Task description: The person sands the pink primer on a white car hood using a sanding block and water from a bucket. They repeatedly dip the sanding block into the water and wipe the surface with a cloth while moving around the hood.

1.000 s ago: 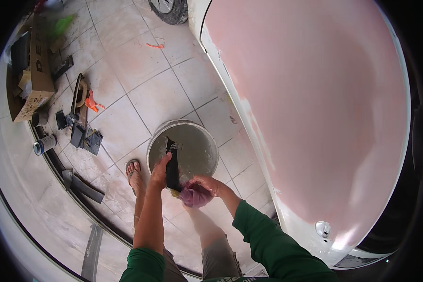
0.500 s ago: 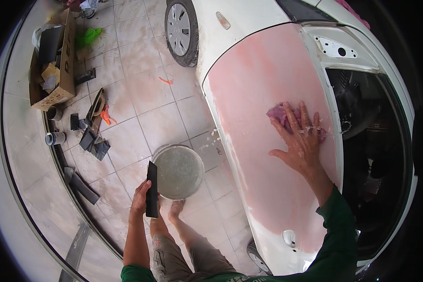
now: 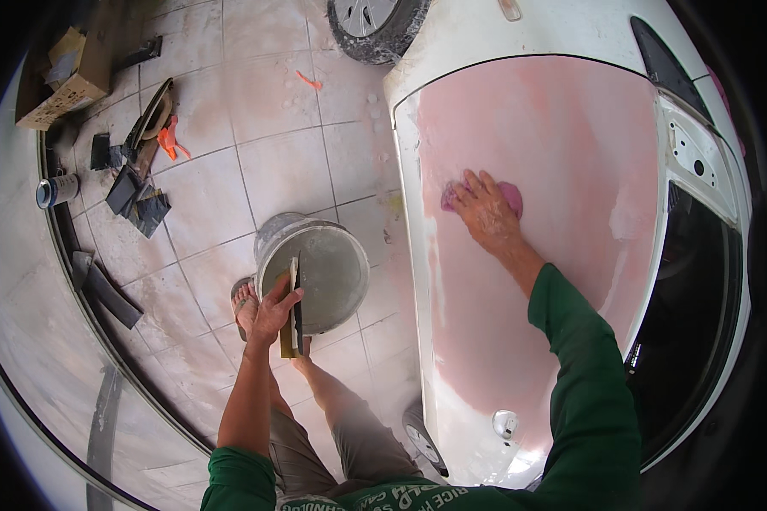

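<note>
My right hand [image 3: 490,215] presses a crumpled pink-purple cloth [image 3: 511,198] against the car door [image 3: 541,128], near its left edge. The fingers are bent over the cloth and hide part of it. Matte pink patches cover most of the white door, and the surface around the hand looks wet. In my left hand [image 3: 273,311] is a long, narrow sanding block [image 3: 297,298], held on edge, dark on one side and pale yellowish on the other. It overlaps the near-left rim of a round bucket [image 3: 268,234] of cloudy water on the floor.
A door handle [image 3: 504,423] sits low on the panel, and a front wheel [image 3: 371,25] stands at the top. Along the left lie dark sanding pieces [image 3: 149,209], an orange scrap [image 3: 170,138], a can [image 3: 57,191] and a cardboard box [image 3: 77,81]. My feet [image 3: 245,308] are beside the bucket.
My right hand has slid the cloth leftward over the door, its fingers now more bent. My left hand has turned the block, showing its pale side. The whole view has shifted.
</note>
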`<state>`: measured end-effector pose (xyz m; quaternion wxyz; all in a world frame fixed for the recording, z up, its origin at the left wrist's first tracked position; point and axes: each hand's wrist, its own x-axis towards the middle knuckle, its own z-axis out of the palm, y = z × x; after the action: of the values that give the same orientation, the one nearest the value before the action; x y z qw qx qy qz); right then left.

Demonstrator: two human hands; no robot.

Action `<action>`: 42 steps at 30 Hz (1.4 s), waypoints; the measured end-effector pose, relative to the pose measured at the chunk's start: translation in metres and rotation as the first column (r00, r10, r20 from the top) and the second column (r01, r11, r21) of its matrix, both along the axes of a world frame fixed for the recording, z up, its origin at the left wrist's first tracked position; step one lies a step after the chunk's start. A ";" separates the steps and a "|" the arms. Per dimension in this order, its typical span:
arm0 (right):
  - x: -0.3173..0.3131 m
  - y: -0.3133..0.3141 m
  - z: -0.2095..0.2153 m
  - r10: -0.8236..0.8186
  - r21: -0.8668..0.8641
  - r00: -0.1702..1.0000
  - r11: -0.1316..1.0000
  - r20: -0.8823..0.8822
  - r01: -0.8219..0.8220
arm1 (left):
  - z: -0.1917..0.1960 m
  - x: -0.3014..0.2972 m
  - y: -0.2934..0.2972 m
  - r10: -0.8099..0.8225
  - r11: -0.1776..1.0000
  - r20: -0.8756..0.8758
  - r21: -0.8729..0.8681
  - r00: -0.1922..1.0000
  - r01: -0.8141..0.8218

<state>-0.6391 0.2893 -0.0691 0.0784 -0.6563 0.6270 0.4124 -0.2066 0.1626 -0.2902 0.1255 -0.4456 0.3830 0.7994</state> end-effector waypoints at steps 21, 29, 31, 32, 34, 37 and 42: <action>0.280 0.056 -0.280 -0.830 0.609 0.266 0.544 0.490 0.577 | -0.178 -0.060 0.048 0.092 0.900 0.333 -0.431 0.938 0.064; 0.246 0.161 0.029 -0.450 0.222 0.079 0.577 0.890 0.786 | 0.037 0.001 0.168 0.753 0.657 -0.220 0.232 0.620 -0.717; 0.221 0.176 0.128 -0.365 0.048 0.228 0.611 0.903 0.790 | 0.104 -0.017 0.199 0.794 0.608 -0.191 0.281 0.578 -0.742; 0.206 0.182 0.172 -0.341 -0.036 0.318 0.630 0.885 0.775 | 0.131 -0.030 0.213 0.832 0.541 -0.112 0.383 0.544 -0.749; 0.171 0.196 0.248 -0.225 -0.217 0.468 0.664 0.855 0.715 | 0.174 -0.063 0.230 0.819 0.560 -0.248 0.542 0.517 -0.627; 0.122 0.220 0.331 -0.108 -0.519 0.787 0.696 0.608 0.496 | 0.208 -0.131 0.257 0.717 0.697 -0.420 0.411 0.556 -0.588; 0.071 0.235 0.346 -0.022 -0.611 0.875 0.707 0.484 0.356 | 0.277 -0.206 0.332 0.322 0.818 -0.419 -0.328 0.849 -0.473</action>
<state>-0.5681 0.5243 0.2771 0.0144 -0.6440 0.7646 -0.0189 -0.4125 0.4943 -0.0130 -0.2148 -0.3858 0.4582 0.7715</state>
